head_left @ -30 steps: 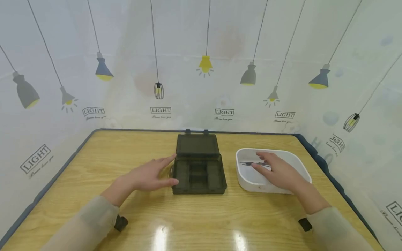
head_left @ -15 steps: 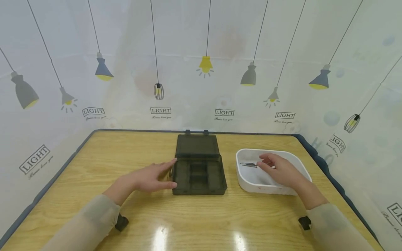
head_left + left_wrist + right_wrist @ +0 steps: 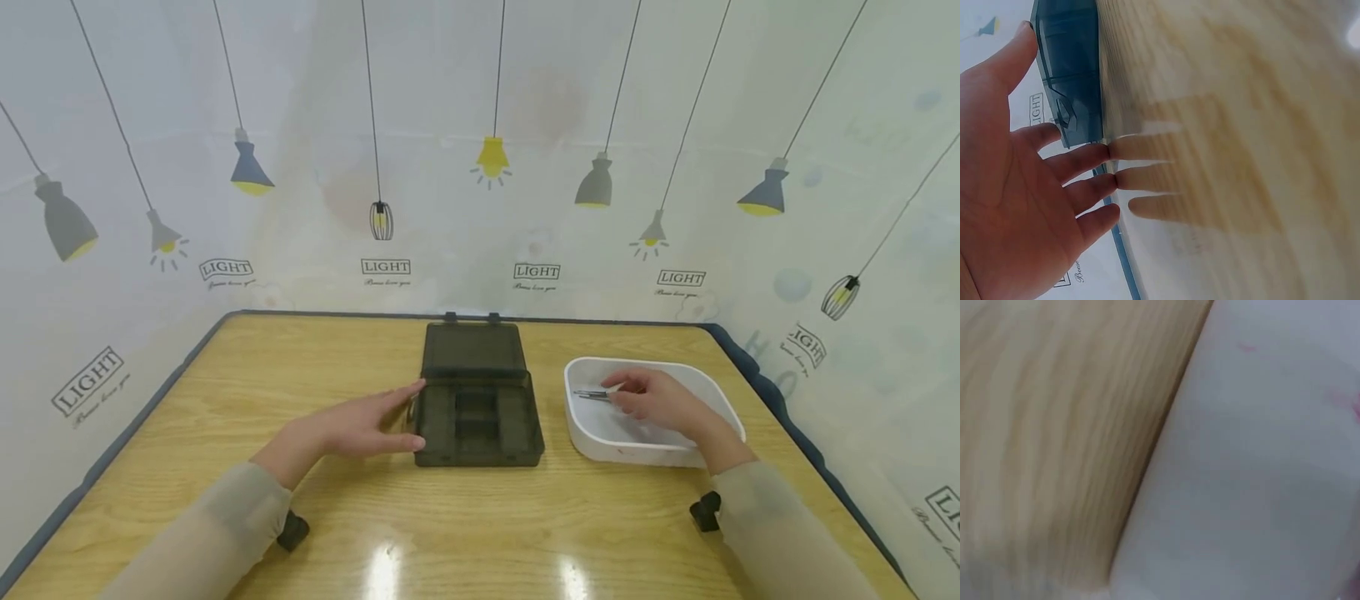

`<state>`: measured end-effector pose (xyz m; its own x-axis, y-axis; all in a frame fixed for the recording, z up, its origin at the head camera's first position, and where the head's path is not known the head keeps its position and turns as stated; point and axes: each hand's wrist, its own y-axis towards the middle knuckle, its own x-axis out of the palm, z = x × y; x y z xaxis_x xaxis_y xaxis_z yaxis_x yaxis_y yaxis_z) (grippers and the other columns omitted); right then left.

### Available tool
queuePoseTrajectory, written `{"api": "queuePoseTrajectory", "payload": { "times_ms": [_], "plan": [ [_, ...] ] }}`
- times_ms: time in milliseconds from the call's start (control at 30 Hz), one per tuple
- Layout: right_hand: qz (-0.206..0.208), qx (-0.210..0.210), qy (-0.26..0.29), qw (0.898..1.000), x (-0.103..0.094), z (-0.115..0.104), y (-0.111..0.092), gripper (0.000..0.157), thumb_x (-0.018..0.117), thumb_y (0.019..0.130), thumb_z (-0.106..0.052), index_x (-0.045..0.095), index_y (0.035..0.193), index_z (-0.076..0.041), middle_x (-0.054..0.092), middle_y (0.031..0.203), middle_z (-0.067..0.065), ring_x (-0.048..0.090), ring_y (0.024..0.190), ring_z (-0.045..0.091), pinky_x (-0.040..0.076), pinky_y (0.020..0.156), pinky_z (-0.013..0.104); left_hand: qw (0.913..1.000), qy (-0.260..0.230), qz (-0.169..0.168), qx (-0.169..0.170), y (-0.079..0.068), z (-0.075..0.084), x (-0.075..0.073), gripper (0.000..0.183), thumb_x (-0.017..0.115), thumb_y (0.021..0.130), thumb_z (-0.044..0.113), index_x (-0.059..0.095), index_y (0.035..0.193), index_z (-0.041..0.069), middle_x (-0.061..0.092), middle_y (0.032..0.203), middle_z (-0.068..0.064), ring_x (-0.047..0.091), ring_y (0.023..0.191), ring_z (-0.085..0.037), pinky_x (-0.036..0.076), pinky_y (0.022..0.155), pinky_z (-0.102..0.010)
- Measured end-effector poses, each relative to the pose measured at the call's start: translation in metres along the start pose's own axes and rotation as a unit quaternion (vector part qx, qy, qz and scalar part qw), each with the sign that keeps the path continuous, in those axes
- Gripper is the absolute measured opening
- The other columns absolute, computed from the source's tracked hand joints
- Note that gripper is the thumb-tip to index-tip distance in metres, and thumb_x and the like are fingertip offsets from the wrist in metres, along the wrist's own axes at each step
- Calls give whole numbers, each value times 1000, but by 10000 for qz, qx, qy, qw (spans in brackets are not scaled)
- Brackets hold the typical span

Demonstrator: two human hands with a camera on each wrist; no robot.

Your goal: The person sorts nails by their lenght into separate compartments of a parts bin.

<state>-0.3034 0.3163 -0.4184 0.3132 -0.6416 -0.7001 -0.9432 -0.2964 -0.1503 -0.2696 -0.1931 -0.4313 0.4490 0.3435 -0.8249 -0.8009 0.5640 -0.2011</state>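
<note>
Pale wall hangings, printed with hanging lamps and boxed signs reading "LIGHT," surround a glossy wooden table (image 3: 345,525) with a dark edging along its far side. Near the middle of the table lies a dark, see-through plastic box (image 3: 480,459), opened out flat, its lid (image 3: 472,347) folded back toward the wall and its base divided into compartments. To the right of the box, well apart from its side, sits a white tray (image 3: 622,452) with rounded corners; the right wrist view shows faint pink marks on its outer wall. Several thin metal rods (image 3: 591,393) lie in the left part of the tray. A person in light sleeves (image 3: 206,521) reaches in from the near edge with both hands. The left hand (image 3: 351,427) is spread wide, thumb and index finger apart, at the box's left side; the thumb tip rests at the near left corner, and the hand grips nothing. The right hand (image 3: 667,406) reaches over the tray's rim, fingers bent and thumb close to them, at the right ends of the rods; whether it has hold of any cannot be told. Black wrist cameras (image 3: 293,531) show beneath the cuffs.
</note>
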Motion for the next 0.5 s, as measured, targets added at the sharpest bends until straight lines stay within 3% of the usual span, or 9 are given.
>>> {"api": "queuePoseTrajectory", "payload": {
  "times_ms": [100,267,500],
  "plan": [
    [-206,75,192,9996,4,4,7,40,76,105,-25,70,143,-14,71,118,12,64,95,23,58,81,33,10000,-26,-25,2,0,1,1,107,62,100,76,12,179,25,22,184,-11,30,167,-41,29,134,-63],
    [-458,-162,238,9985,7,9,12,47,83,99,-18,70,144,-13,70,110,11,61,90,23,55,75,31,10000,58,5,-9,0,3,1,107,63,100,77,13,179,24,25,183,-11,31,166,-41,30,134,-63],
    [-431,-243,84,9987,3,17,15,48,82,100,-18,69,145,-11,71,107,11,61,88,20,53,73,28,10000,90,41,11,-1,4,-3,107,64,100,76,15,179,23,26,183,-12,32,166,-42,30,133,-63]
  ]
}}
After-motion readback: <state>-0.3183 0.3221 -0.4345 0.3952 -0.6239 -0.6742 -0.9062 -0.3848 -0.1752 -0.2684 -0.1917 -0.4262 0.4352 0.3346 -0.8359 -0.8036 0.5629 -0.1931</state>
